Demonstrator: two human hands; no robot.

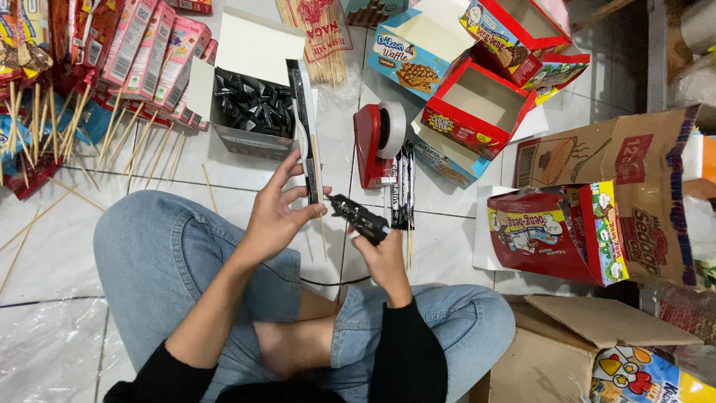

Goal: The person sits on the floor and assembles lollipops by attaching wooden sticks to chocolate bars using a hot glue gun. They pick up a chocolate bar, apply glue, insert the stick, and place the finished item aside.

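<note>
Pretty bright, even indoor light, soft shadows only. Some glare on the white floor tiles (447, 239) left of the tape dispenser (378, 145). Mostly sharp, corners stretch a bit.

A home floor is serving as a small packing spot — a person is sitting cross-legged on white tiles (224, 160), with snack cartons (477, 112), bundled bamboo skewers (317, 37), a red tape dispenser (377, 142) and a box of black sachets (250, 108) lying all around — nothing is sitting on shelves or counters.
</note>
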